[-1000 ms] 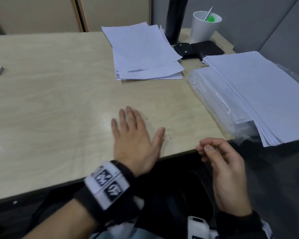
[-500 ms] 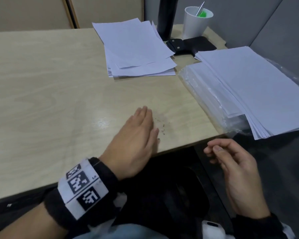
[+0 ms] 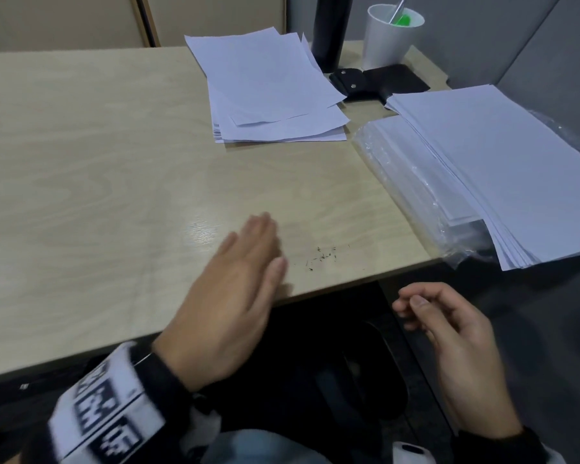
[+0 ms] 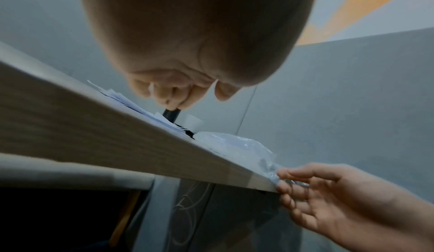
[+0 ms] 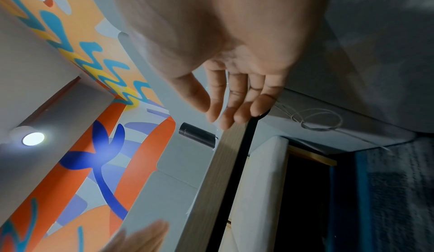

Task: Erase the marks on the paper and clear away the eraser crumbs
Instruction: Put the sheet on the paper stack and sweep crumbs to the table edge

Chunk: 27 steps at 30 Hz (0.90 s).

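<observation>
The left hand lay over the near edge of the counter with its fingers straight and close together, and it held nothing. Whether the palm touched the wood could not be told, because the hand looked blurry. The right hand hung below the counter edge, out past its near right corner, palm turned up and fingers loosely bent, also holding nothing. From the left wrist camera, the right hand showed just beside the corner of the counter, with its fingertips by a crinkly plastic wrap.

The eraser crumbs were a small scatter of dark bits on the bare wood, just to the right of the left hand and near the front edge.

Farther back lay a loose pile of white paper. On the right side sat a bigger stack of paper, partly on the plastic wrap and sticking out over the counter edge. Behind them stood a black bottle, a white cup with something green in it, and a flat black case.
</observation>
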Tool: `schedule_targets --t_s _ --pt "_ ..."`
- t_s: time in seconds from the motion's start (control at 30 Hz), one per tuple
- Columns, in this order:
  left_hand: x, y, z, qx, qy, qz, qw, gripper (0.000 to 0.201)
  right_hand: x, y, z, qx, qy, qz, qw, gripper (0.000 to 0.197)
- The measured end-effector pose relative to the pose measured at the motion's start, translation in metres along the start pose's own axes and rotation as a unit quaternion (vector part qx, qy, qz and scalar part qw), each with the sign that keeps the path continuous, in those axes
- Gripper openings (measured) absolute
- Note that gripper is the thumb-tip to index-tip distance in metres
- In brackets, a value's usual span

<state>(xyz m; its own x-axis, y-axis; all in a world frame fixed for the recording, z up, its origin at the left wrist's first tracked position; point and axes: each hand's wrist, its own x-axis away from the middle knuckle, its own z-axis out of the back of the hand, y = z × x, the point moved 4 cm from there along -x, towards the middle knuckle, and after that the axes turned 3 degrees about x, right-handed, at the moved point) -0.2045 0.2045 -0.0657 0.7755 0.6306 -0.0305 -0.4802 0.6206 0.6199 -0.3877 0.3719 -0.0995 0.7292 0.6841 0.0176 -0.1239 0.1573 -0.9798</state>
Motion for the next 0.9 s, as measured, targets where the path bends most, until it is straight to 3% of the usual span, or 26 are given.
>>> schedule_targets --t_s 0.13,0.2,0.4,0.57,0.67,0.83,0.9 --pt "0.023 -0.018 0.003 -0.054 0.000 0.153 0.987 0.096 -0.001 0.002 -0.004 -0.008 -0.002 -0.007 1.000 0.023" --pt "0.017 -0.015 -0.006 -0.074 -0.010 0.189 0.979 0.101 -0.001 0.002 -0.006 -0.007 -0.006 -0.006 1.000 0.024" --pt "-0.032 0.028 -0.049 -0.065 -0.041 0.153 0.985 0.100 -0.005 0.004 -0.003 0.014 -0.023 -0.005 1.000 0.027" --pt "-0.061 0.076 -0.060 0.137 -0.120 0.044 0.982 0.067 -0.010 0.015 0.004 0.024 -0.074 -0.059 0.995 0.024" --pt "-0.050 0.074 -0.033 0.196 -0.062 -0.017 0.979 0.054 -0.019 0.031 0.017 0.036 -0.085 -0.103 0.990 0.023" --pt "-0.030 0.010 0.011 0.192 0.053 0.002 0.980 0.042 -0.056 0.081 0.054 0.104 -0.096 -0.164 0.976 0.022" --pt "-0.027 -0.017 0.014 0.249 0.089 0.048 0.963 0.032 -0.066 0.117 0.066 0.159 -0.134 -0.186 0.960 0.020"
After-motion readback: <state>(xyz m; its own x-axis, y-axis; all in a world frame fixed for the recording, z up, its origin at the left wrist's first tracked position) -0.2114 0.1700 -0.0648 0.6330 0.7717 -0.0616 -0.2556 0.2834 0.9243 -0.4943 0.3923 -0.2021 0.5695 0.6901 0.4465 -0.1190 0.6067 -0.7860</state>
